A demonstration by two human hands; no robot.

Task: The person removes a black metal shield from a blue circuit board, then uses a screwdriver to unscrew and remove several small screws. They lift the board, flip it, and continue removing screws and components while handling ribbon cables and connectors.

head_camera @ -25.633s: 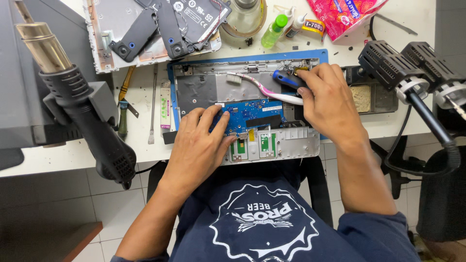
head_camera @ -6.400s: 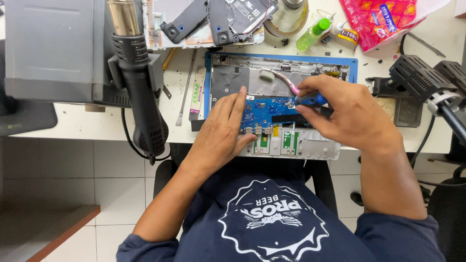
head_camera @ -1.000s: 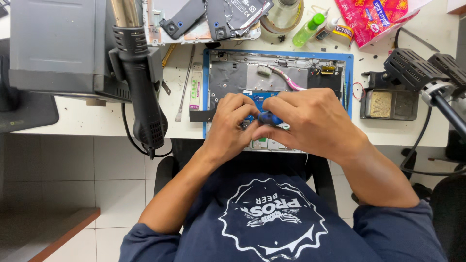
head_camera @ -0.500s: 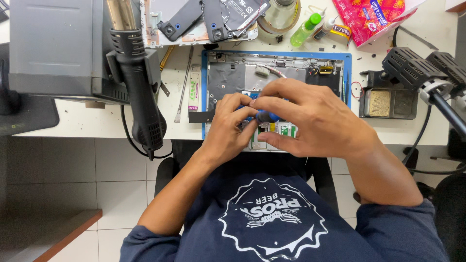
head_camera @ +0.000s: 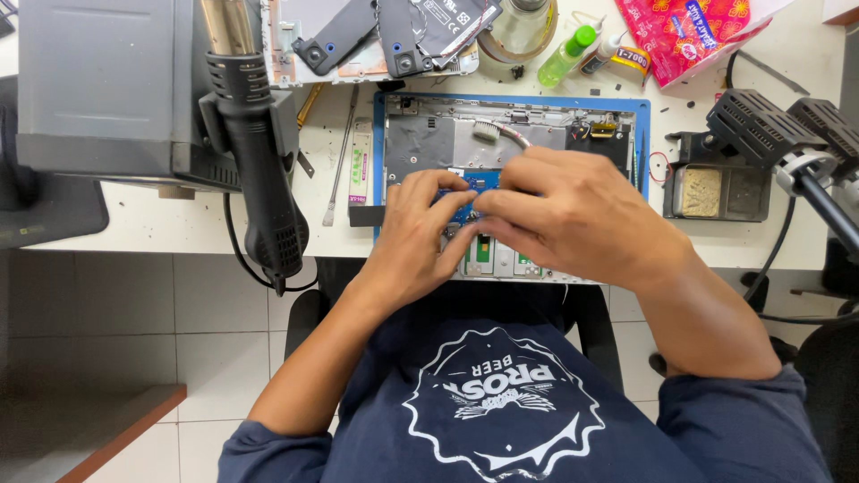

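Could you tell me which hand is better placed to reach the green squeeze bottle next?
Probably the right hand: it lies nearer the green squeeze bottle, while the left hand rests on the blue circuit board.

The opened laptop chassis [head_camera: 510, 143] lies on the desk [head_camera: 134, 215]. The hot-air gun [head_camera: 259, 179] hangs to its left. The soldering stand [head_camera: 720, 179] sits to its right.

A black hot-air gun [head_camera: 259, 170] was hung nozzle-up beside a grey station box [head_camera: 103, 85] at the left. A green-capped bottle [head_camera: 565, 55], a small glue tube [head_camera: 617, 55] and a red patterned packet [head_camera: 684, 31] were seen along the white bench's [head_camera: 134, 219] far edge. A black tray [head_camera: 716, 190], possibly holding a sponge, was placed at the right, near two black ribbed lamp heads [head_camera: 778, 130].
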